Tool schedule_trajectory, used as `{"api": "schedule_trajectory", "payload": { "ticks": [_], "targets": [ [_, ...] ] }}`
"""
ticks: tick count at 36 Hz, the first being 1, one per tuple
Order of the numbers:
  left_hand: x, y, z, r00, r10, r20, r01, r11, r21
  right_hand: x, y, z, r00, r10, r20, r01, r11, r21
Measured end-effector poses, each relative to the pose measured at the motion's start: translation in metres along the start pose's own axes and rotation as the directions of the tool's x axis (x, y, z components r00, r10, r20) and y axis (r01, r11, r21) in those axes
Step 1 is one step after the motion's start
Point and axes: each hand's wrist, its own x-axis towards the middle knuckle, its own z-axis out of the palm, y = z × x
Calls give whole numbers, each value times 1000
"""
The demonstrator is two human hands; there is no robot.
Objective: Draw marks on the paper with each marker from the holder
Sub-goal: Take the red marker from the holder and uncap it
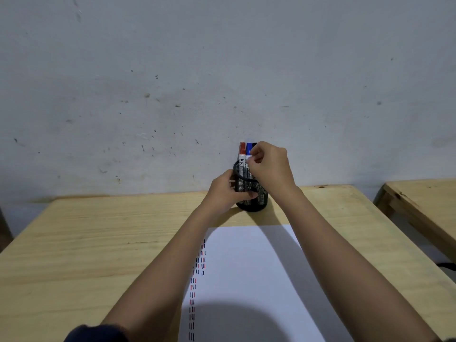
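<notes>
A black mesh holder [256, 202] stands at the far edge of the table, against the wall. My left hand [225, 192] wraps around its left side. Three markers stand upright in it: a red-capped one [242, 154], a blue-capped one [248, 148] and a black-capped one [254, 144], mostly hidden. My right hand [270, 165] reaches over the holder, its fingertips pinching the blue-capped marker just below the cap. A white sheet of paper [249, 280] lies in front of me, with a column of short red, blue and black dashes [197, 275] along its left edge.
The light wooden table [86, 243] runs left and right of the paper. A second wooden table [424, 201] stands to the right, across a narrow gap. A stained grey wall [172, 82] rises right behind the holder.
</notes>
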Motion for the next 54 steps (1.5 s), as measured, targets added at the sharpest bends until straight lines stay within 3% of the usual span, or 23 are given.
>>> {"api": "schedule_trajectory", "payload": {
  "ticks": [4, 19, 33, 44, 47, 54],
  "targets": [
    [-1, -1, 0, 1000, -4, 2, 4, 1000, -22, -2, -3, 9, 998, 33, 57, -32, 999, -17],
    [-4, -4, 2, 1000, 17, -19, -18, 1000, -25, 2, -13, 21, 993, 97, 63, -85, 982, -169],
    [-3, -7, 6, 998, 37, -52, -35, 999, 29, -10, -12, 2, 989, 142, -32, -131, 962, 238],
    [-16, 12, 5, 995, -15, -103, 27, 992, 122, -16, -32, -50, 976, -19, -217, 105, 913, 394],
    [-25, 33, -5, 980, 44, -192, 5, 969, 246, -22, -40, -66, 979, -58, -197, 138, 897, 421],
    [-77, 97, -26, 920, 217, -327, -204, 976, 73, -63, -50, -76, 985, -159, -71, 174, 891, 419]
  ]
}}
